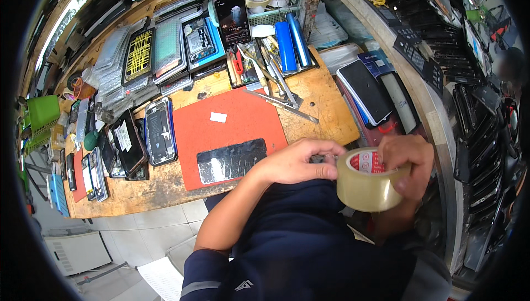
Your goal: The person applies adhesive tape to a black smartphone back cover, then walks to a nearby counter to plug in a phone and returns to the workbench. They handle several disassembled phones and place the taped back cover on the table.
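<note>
In my right hand [408,160] is a wide roll of clear packing tape [369,190], held over my lap with its fingers hooked into the red and white core. My left hand [303,160] meets the roll's left side, thumb and fingers curled together. What lies between those fingertips is too small to make out. Left of that hand, a dark phone-sized panel [232,161] with pale streaks lies on a red mat [221,119]. A small white piece of paper [218,117] rests farther up the mat.
Tweezers and tools crowd a holder [265,61] behind the mat. A lit phone [232,19] stands there. An opened phone [160,130] and stacked parts flank the mat's left. Several phone panels [364,91] lie on the right, beside a wooden ledge [408,75].
</note>
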Tool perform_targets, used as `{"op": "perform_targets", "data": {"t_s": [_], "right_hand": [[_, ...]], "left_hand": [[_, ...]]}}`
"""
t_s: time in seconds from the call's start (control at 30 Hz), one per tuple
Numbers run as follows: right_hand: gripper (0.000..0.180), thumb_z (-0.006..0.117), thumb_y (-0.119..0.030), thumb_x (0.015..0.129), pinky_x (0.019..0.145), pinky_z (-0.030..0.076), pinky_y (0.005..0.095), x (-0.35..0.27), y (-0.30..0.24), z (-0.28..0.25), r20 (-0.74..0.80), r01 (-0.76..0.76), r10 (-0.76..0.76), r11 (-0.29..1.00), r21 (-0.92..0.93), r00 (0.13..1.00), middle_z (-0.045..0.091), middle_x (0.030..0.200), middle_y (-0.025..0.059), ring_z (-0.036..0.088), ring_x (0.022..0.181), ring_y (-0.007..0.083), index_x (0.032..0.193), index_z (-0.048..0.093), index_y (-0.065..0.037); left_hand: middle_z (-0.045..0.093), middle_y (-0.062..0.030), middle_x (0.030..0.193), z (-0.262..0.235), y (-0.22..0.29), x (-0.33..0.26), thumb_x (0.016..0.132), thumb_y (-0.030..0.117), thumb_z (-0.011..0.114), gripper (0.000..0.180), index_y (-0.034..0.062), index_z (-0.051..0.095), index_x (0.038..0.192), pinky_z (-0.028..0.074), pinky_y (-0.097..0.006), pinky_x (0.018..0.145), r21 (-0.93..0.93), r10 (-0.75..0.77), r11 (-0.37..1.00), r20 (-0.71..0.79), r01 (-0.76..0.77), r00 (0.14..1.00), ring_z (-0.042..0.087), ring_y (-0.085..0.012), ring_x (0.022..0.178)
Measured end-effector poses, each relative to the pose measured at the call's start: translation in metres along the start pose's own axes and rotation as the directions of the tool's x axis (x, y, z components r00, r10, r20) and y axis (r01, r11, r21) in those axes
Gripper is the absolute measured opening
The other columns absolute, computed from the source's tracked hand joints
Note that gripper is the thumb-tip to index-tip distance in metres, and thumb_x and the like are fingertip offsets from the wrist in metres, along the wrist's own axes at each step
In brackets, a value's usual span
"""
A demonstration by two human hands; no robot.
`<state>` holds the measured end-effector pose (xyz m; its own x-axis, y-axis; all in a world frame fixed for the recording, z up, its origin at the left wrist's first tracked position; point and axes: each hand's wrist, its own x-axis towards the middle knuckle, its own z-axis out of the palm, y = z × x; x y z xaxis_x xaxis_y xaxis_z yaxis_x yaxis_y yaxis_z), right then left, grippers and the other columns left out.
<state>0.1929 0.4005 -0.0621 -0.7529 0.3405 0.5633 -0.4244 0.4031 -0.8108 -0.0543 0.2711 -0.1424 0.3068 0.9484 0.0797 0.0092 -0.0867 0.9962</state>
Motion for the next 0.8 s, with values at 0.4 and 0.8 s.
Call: {"op": "perform_targets", "data": {"t_s": [0.4, 0.8], "right_hand": [[0.035, 0.085, -0.032, 0.086, 0.072, 0.052, 0.0404, 0.005, 0.028, 0.05, 0.16, -0.155, 0.141, 0.984, 0.083, 0.977, 0.068, 0.078, 0.0121, 0.066, 0.072, 0.0308, 0.084, 0.07, 0.0], [0.066, 0.098, -0.041, 0.072, 0.07, 0.054, 0.0385, 0.055, 0.038, 0.029, 0.497, -0.078, 0.349, 0.87, -0.487, 0.794, 0.073, 0.084, 0.0112, 0.073, 0.074, 0.0285, 0.115, 0.071, 0.001]], "left_hand": [[0.078, -0.0066, 0.095, 0.039, 0.025, -0.129, 0.103, 0.006, 0.077, 0.007, 0.0004, 0.075, 0.107, 0.056, -0.027, 0.08, -0.25, -0.136, 0.937, -0.904, -0.244, 0.406, 0.07, -0.0106, 0.086], [0.072, -0.0081, 0.093, 0.026, 0.017, -0.244, 0.11, 0.016, 0.071, 0.02, -0.0015, 0.07, 0.1, 0.05, -0.027, 0.076, 0.273, 0.278, 0.96, -0.904, 0.064, -0.326, 0.061, -0.0116, 0.079]]}}
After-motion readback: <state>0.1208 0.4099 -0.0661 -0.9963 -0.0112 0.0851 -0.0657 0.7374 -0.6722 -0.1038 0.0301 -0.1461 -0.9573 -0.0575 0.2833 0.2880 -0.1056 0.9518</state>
